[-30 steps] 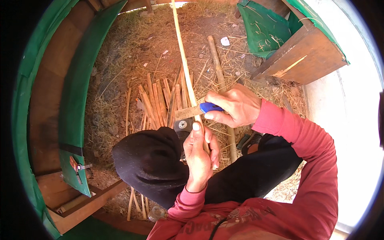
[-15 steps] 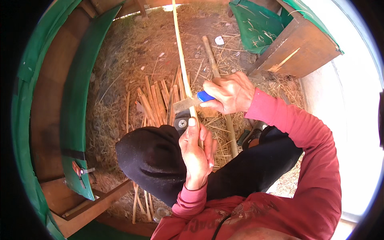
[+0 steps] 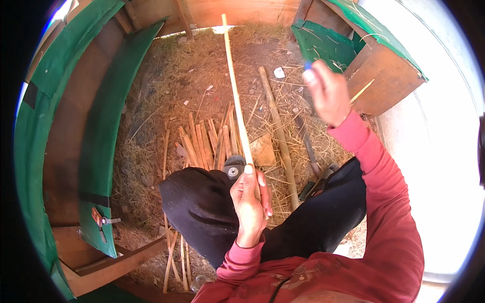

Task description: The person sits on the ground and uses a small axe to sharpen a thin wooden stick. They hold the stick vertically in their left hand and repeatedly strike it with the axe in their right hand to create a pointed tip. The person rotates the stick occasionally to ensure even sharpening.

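Note:
My left hand (image 3: 250, 202) is closed around the lower end of a long thin bamboo strip (image 3: 235, 96). The strip rises from above my black-trousered knee (image 3: 202, 202) toward the far wall. My right hand (image 3: 328, 91) is raised at the upper right, well away from the strip and blurred by motion. It is closed on a blue-handled knife (image 3: 307, 64), of which only a bit of blue shows above the fingers. The blade is hidden. A black shoe (image 3: 234, 166) sits just beyond my left thumb.
Several split bamboo sticks (image 3: 204, 144) lie on the straw-covered ground (image 3: 172, 86), beside a flat wood piece (image 3: 263, 150) and a thick bamboo pole (image 3: 278, 136). Green-covered wooden boards (image 3: 101, 116) curve along the left. A wooden box with green sheet (image 3: 384, 76) stands at upper right.
My right hand has swung with the knife from beside my left hand up and out to the upper right. The left hand keeps its grip on the strip.

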Demonstrator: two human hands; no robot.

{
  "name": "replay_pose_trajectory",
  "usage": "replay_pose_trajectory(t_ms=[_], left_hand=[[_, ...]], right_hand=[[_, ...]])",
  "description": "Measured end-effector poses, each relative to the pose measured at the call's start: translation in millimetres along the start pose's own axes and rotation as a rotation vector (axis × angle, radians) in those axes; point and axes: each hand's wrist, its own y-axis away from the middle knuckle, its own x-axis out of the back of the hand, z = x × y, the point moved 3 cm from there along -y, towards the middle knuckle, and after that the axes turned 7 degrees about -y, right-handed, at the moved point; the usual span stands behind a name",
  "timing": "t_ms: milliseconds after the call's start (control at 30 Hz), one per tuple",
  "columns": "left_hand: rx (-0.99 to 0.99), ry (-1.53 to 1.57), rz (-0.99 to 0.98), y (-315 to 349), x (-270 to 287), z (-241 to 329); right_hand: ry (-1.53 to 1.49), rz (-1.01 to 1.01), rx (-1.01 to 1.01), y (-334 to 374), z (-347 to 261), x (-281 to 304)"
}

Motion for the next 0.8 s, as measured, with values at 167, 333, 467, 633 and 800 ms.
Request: replay_pose_trajectory(t_ms=[167, 333, 467, 633, 800], left_hand=[[-0.015, -0.065, 0.001, 1.7, -6.5, -1.0], [-0.018, -0.025, -0.05, 6.7, -12.8, -4.8], [-0.007, -0.029, -0.053, 10.1, -11.5, -4.2], [-0.035, -0.015, -0.092, 15.2, -13.0, -1.2], [0.042, 0.039, -0.129, 11.4, -11.0, -12.6]], right_hand=[[-0.129, -0.478, 0.221, 36.8, -36.1, -44.1], [-0.109, -0.543, 0.222, 46.1, -37.9, -52.6], [-0.096, -0.522, 0.298, 45.0, -29.8, -56.5], [0.149, -0.36, 0.318, 21.2, -5.1, -52.9], [-0.039, -0.003, 0.166, -1.5, 14.3, 1.1]])
